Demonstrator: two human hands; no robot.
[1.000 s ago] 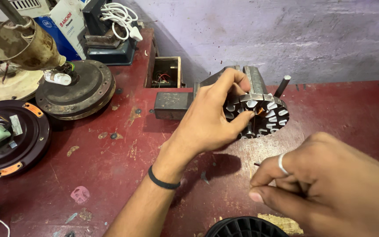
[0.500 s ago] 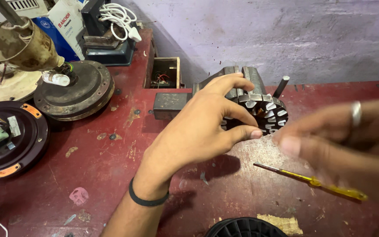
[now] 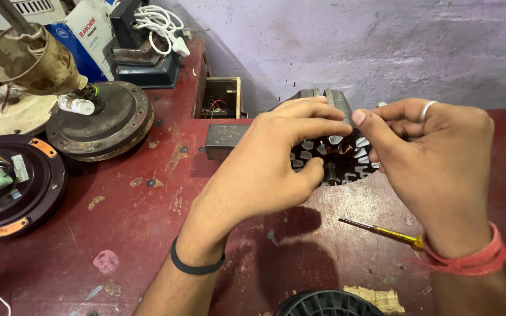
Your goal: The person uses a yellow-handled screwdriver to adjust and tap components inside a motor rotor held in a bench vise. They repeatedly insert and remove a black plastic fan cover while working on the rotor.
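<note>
Gripping a slotted motor stator [image 3: 338, 158] above the red table [image 3: 147, 234], the left hand [image 3: 265, 169] closes around it; the right hand [image 3: 434, 158] pinches its rim with 2 fingers. A yellow screwdriver [image 3: 382, 232] lies nearby.

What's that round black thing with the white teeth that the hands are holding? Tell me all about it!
It is a round black metal motor core with white-lined slots all around its edge, like wheel teeth, and a bit of orange wire showing inside. It is held on edge above the dark red worktable, its flat face toward the camera. The left hand pinches it from the left, thumb low, fingers over the top. The right hand touches its right side. The hands hide much of it.
</note>
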